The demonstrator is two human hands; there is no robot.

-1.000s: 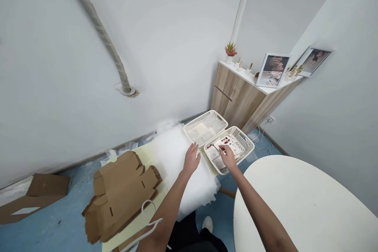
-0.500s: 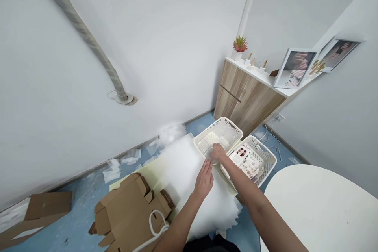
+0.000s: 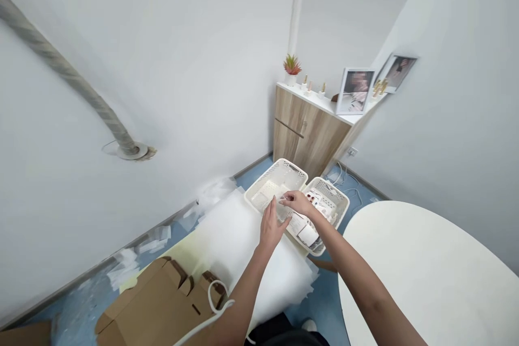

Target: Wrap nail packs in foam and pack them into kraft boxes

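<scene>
Over the near edge of the left white basket (image 3: pixel 252 186), both hands meet at a small clear plastic packet (image 3: pixel 283 208). My right hand (image 3: pixel 299 203) pinches its upper edge with closed fingertips. On the other side, my left hand (image 3: pixel 271 227) grips the packet between its fingers and thumb. Pale packets lie in the bottom of the left basket. The right white basket (image 3: pixel 344 206) holds several printed cards and packets (image 3: pixel 308 234), partly covered by my right forearm. What is inside the clear packet is too small to make out.
White sheet material (image 3: pixel 227 221) spreads before the baskets. Flattened brown cardboard (image 3: pixel 150 303) and a white cord (image 3: pixel 203 324) are at lower left. A round white table (image 3: pixel 421 270) stands right, a wooden cabinet (image 3: pixel 308 130) behind. Plastic scraps (image 3: pixel 124 267) litter the blue floor.
The view has swung right, so everything sits further left. My hands have come up from the left basket's near end, with the clear packet now showing between them.
</scene>
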